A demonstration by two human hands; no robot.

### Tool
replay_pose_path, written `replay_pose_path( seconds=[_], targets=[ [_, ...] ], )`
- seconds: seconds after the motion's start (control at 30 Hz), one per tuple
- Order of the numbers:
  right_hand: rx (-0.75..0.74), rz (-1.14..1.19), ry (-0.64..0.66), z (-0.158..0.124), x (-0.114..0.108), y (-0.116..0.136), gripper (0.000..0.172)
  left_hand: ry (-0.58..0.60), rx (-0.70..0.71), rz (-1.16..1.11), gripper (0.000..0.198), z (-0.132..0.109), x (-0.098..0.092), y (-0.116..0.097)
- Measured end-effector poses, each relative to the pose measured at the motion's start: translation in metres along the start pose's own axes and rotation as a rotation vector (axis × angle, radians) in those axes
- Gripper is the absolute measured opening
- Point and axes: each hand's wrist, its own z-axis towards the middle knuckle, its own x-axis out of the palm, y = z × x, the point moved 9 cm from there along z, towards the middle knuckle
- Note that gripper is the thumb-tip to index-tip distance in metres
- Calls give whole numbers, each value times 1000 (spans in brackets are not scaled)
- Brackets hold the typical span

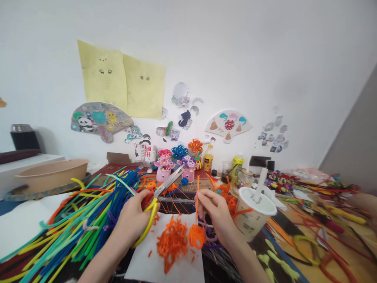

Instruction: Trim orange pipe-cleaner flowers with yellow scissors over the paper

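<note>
My left hand [134,216] is shut on a pair of steel scissors [167,182], gripping the yellow-wrapped handles with the blades pointing up and to the right. My right hand [215,216] pinches an upright orange pipe cleaner [197,200] whose lower end is a fluffy looped orange tuft [196,236]. Below the hands, a white paper sheet [165,261] carries a loose heap of orange pipe cleaner curls [172,243] and small clippings. A large bundle of multicoloured pipe cleaners [79,220] lies left of my left hand.
A paper cup with a straw [253,212] stands right of my right hand. Pipe cleaner flowers in pink pots [164,167] and bottles [208,159] stand behind. A tan bowl [51,177] sits far left. Another person's arm [363,206] enters at right, above scattered pipe cleaners [332,220].
</note>
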Motion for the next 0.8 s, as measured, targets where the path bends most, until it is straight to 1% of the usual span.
replay_pose_path(
  seconds=[0.07, 0.13, 0.2, 0.3, 0.4, 0.53, 0.63, 0.8],
  targets=[
    [12, -18, 24, -1, 5, 0, 32, 81, -32, -267, 31, -1, 17, -4],
    [24, -26, 45, -2, 9, 0, 34, 132, -40, -437, 37, -6, 28, -18],
    [30, -34, 59, -3, 11, 0, 35, 159, -63, -511, 38, -13, 34, -32],
    [27, -48, 82, -5, 13, 1, 35, 143, -61, -610, 39, -20, 36, -53],
    [18, -61, 125, -5, 14, 1, 33, 163, -64, -651, 38, -19, 42, -64],
    [5, -87, 169, -4, 15, 0, 31, 189, -36, -654, 37, -13, 53, -71],
    [5, -98, 197, -5, 17, 1, 30, 147, -15, -668, 35, -9, 57, -71],
    [23, -56, 240, -6, 17, 2, 28, 82, -4, -683, 35, -5, 55, -68]
  ],
)
